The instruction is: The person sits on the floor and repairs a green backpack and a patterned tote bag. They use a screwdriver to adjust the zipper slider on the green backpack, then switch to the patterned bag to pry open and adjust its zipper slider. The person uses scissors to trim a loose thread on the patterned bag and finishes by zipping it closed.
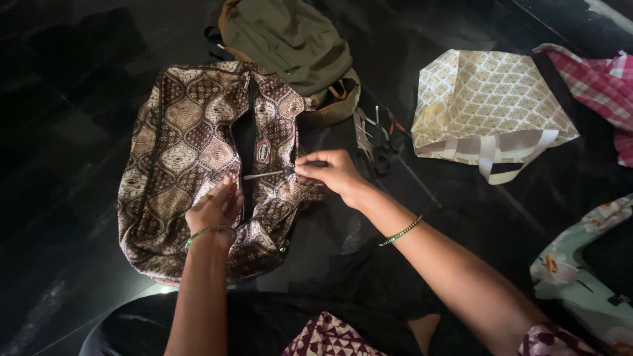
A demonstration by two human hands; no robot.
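Patterned bag (191, 165): brown and cream cloth, lying flat on the dark floor (59, 132) at centre-left, its top opening running from 12 to 6 o'clock and parted to a dark slit.

Left hand (214, 209): palm down on the bag at 6 o'clock of the opening, fingers spread and pressing, apparently to keep the cloth taut and steady. Grasps nothing.

Right hand (333, 173): at 3 o'clock of the opening, fingers pinched round the handle of a screwdriver (277, 173), whose thin metal shaft points toward 9 o'clock and reaches the edge of the slit.

Olive backpack (290, 46): at 12 o'clock, touching the bag's upper corner.

Scissors and small tools (376, 138): loose on the floor at 2 o'clock, near the working hand, likely for easy reach.

Cream tote bag (488, 105): at 2 o'clock, well apart, white straps toward the person.

Pink checked cloth (593, 86): far right.

Floral cloth (587, 270): at 4 o'clock.
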